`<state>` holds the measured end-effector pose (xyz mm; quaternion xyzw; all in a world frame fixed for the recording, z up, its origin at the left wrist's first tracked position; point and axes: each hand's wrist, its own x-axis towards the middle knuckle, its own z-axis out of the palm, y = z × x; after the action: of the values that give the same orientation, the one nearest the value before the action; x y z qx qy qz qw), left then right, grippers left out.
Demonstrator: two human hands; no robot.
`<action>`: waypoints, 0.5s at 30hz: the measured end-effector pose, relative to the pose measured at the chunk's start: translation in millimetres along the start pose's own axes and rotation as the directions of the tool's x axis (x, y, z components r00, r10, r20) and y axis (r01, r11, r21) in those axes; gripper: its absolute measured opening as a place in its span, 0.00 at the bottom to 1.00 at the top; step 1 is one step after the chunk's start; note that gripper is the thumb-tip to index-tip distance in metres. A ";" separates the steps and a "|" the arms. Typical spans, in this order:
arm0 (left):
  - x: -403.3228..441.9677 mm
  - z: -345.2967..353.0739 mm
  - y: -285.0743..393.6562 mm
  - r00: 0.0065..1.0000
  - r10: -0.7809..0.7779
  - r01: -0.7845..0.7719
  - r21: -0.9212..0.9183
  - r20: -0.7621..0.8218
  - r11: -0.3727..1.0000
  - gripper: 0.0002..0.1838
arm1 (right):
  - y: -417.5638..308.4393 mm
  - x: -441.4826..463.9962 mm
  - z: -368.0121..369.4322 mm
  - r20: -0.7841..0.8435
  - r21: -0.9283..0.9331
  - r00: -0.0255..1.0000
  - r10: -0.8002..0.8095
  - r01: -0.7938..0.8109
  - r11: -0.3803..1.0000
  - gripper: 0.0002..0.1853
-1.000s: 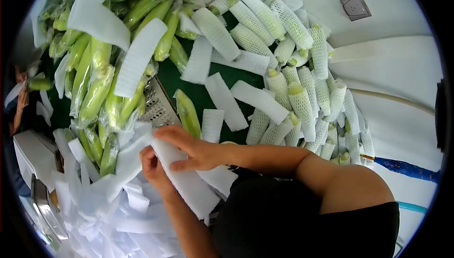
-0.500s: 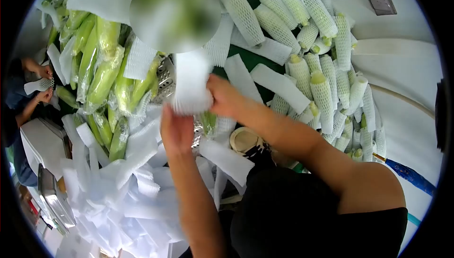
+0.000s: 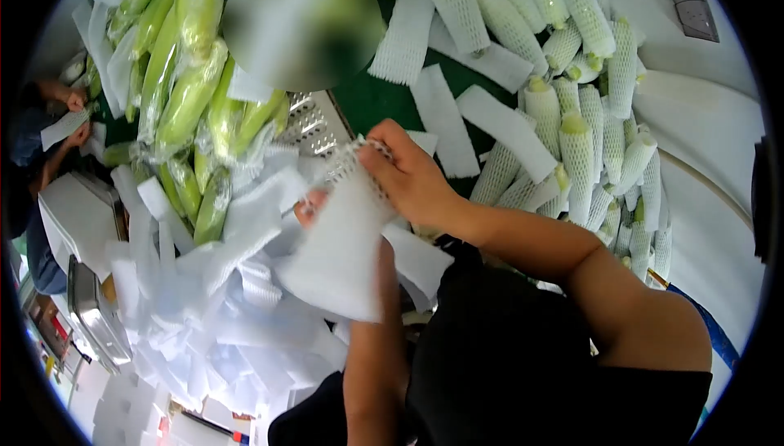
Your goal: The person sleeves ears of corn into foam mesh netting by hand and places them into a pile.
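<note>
Over the edge of a messy heap of white foam strips (image 3: 220, 315), two hands held up one wide white foam net sleeve (image 3: 339, 254). The right hand (image 3: 404, 175) had its fingers bent closed on the lacy top end. The left hand (image 3: 387, 270) came from behind, thumb on one side and fingertips on the other, spread about as wide as the sleeve and holding it; the foam hid its palm from me.

I thought the thin net might rip, because its top was pulled so wide that the holes gaped. If the fingers held too lightly, the soft foam could slip, drop and get lost in the heap, since the pieces there looked much the same. It could also catch on the shiny metal plate full of holes (image 3: 306, 123) just past it.

The sleeve looked light and floppy. It leaned, narrow at the top and broad at the bottom. Up high I saw little see-through holes, but lower down it looked smooth and cloudy. I could not tell if anything was inside.
</note>
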<state>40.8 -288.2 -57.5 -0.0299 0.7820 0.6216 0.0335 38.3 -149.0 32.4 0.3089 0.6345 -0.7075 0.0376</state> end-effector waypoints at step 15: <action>-17.2 -85.6 -137.7 0.956 -0.291 0.283 -0.141 -0.040 0.949 0.13 | 137.9 25.8 59.3 0.270 -0.211 0.952 -0.145 0.205 0.956 0.09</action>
<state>68.7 -402.6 -170.3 -0.1642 0.7265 0.6600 0.0976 55.8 -221.4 -100.4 0.1521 0.7292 -0.6609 0.0908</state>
